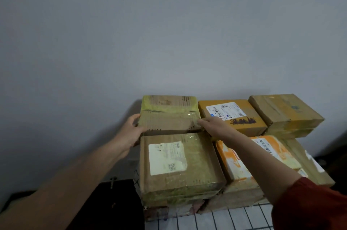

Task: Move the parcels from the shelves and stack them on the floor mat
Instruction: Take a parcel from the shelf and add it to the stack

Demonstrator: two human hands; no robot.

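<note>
Mostly the view is filled by a plain grey wall (169, 32), running from 9 o'clock over the top to 3 o'clock. At 7 o'clock stands a dark, low block of furniture (112, 207); what it is cannot be told. At 5 o'clock lies a white sheet with dark grid lines (225, 220), and the pile of parcels stands on it against the wall. Nearest, at 6 o'clock, is a square brown cardboard parcel with a white label (178, 164), lying on top of other boxes. Touching it at 4 o'clock is an orange-and-white taped parcel (244, 158). In the back row lie an orange-brown parcel with a barcode label (232, 117) and, at 3 o'clock, a tilted brown parcel with yellow tape (285, 113). The thing being handled is the brown cardboard parcel banded with yellow-green tape (169, 115), at the back left, hemmed in by the labelled parcel in front and the barcode parcel beside it. Both arms reach forward, the right in a dark red sleeve (309, 205). The left hand (131, 132) clasps the banded parcel's left side, thumb up on its top edge. The right hand (212, 124) has its fingers bent onto the right edge.
</note>
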